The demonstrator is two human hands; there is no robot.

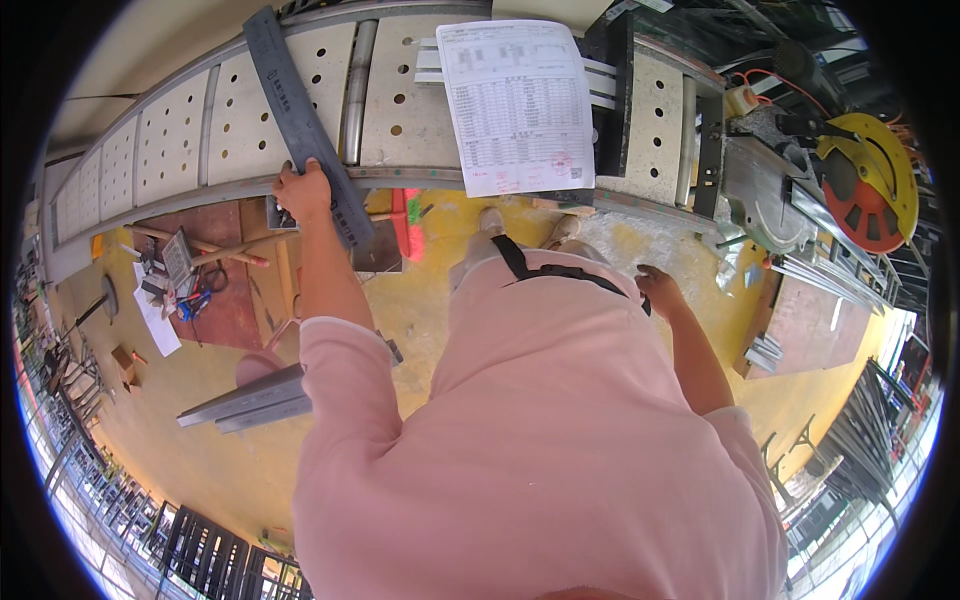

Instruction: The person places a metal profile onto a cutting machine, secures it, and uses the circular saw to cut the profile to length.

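Note:
My left hand [303, 190] is closed on the near part of a long dark grey metal bar [290, 100], with the thumb on its upper face. The bar lies slantwise across the perforated roller table [240, 110], its near end sticking out past the table's front rail. My right hand [662, 290] hangs beside my waist, away from the table, its fingers loosely bent and apart, with nothing seen in them. A printed paper sheet [515, 110] lies on the table, right of the bar, over some light metal strips [428, 62].
A cutting saw with a yellow and red guard [868, 185] stands at the right end. On the floor to the left are grey metal profiles [250, 400] and a low board with tools [215, 290]. A red-handled brush [410, 225] is under the table's front edge.

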